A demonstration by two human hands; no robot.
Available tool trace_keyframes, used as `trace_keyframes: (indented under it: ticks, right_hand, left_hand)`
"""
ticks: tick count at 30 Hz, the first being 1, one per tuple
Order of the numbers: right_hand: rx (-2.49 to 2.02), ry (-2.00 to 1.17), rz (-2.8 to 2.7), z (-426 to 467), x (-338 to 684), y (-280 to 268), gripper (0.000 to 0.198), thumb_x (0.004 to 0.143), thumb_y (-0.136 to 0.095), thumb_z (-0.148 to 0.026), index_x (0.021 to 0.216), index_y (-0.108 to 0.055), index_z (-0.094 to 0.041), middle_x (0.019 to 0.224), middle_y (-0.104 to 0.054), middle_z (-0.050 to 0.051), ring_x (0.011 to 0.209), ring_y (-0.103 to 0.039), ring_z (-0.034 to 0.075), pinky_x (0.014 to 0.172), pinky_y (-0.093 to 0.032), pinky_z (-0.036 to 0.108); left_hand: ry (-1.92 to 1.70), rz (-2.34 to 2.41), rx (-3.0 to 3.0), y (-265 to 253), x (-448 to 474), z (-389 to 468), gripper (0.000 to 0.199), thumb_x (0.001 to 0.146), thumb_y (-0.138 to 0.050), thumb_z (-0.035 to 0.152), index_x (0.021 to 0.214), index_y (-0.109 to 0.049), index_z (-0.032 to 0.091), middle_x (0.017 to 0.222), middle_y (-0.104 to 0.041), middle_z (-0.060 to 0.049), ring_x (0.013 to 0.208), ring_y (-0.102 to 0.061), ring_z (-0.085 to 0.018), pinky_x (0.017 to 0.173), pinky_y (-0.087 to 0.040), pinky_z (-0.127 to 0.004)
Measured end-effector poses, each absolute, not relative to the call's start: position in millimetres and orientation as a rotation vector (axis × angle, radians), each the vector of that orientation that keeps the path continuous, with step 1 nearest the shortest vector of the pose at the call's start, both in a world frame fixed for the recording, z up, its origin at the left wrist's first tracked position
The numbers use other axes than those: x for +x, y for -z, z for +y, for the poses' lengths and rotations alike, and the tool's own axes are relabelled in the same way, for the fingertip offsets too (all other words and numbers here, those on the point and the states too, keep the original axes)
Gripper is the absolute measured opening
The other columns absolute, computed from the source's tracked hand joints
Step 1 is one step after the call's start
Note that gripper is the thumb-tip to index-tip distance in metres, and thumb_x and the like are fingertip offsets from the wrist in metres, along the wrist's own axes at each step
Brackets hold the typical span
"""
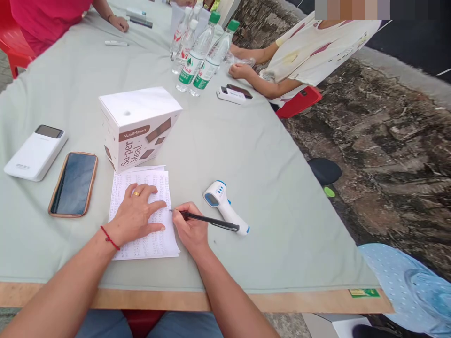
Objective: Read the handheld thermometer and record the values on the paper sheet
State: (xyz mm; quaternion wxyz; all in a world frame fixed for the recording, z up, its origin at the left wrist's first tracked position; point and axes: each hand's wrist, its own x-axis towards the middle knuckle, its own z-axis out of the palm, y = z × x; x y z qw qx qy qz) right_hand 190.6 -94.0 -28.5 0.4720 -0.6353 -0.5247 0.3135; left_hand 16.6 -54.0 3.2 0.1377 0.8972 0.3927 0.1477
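Left hand point(141, 213) spreads open on the papers point(157, 246); right hand point(190, 230) grips one pen point(210, 219). One thermometer point(225, 206) lies right, one box point(143, 126) farther left, two green-capped bottles point(205, 73) far.

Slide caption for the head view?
Left hand resting on white paper sheets, right hand holding slim black pen, near a white pistol-shaped thermometer.

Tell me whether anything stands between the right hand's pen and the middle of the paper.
Yes: the left hand lies spread over the middle of the paper, close to the tip of the pen in the right hand.
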Motion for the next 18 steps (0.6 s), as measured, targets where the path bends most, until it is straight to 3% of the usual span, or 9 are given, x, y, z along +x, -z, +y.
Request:
trace_keyframes:
  ticks: [8, 11, 14, 18]
  right_hand:
    - [-1.559, -0.663, -1.318, -95.4, 192.5, 30.6, 0.011, 0.075, -0.053, -0.027, 0.065, -0.05, -0.023, 0.055, -0.049, -0.006, 0.05, -0.044, 0.012, 0.05, -0.037, 0.025]
    - [-1.527, -0.443, -1.386, -94.8, 197.2, 32.9, 0.01, 0.085, -0.048, -0.027, 0.083, -0.056, -0.022, 0.071, -0.058, -0.001, 0.062, -0.053, 0.015, 0.059, -0.043, 0.029]
    - [-1.541, -0.195, -1.599, -93.0, 202.3, 36.7, 0.021, 0.09, -0.042, -0.024, 0.103, -0.057, -0.022, 0.09, -0.062, 0.006, 0.082, -0.058, 0.02, 0.072, -0.046, 0.034]
    - [-1.721, 0.036, -1.792, -92.0, 205.9, 44.8, 0.031, 0.089, -0.038, -0.015, 0.112, -0.058, -0.018, 0.087, -0.061, 0.009, 0.078, -0.056, 0.022, 0.069, -0.041, 0.034]
  left_hand:
    - [-0.455, 1.132, 2.589, -0.2, 15.7, -53.3, 0.046, 0.071, -0.076, 0.049, 0.11, -0.067, 0.025, 0.12, -0.052, -0.012, 0.109, -0.047, -0.03, 0.102, -0.03, -0.054]
    - [-0.458, 1.135, 2.597, 0.7, 15.2, -52.7, 0.047, 0.07, -0.077, 0.049, 0.109, -0.067, 0.026, 0.12, -0.052, -0.011, 0.109, -0.048, -0.029, 0.102, -0.03, -0.054]
    - [-0.442, 1.128, 2.576, 0.0, 14.1, -51.6, 0.052, 0.065, -0.08, 0.047, 0.11, -0.066, 0.024, 0.12, -0.052, -0.012, 0.11, -0.048, -0.03, 0.102, -0.03, -0.055]
    - [-0.473, 1.099, 2.45, -3.7, 8.4, -47.3, 0.054, 0.06, -0.079, 0.034, 0.109, -0.06, 0.021, 0.121, -0.053, -0.011, 0.112, -0.048, -0.031, 0.103, -0.032, -0.056]
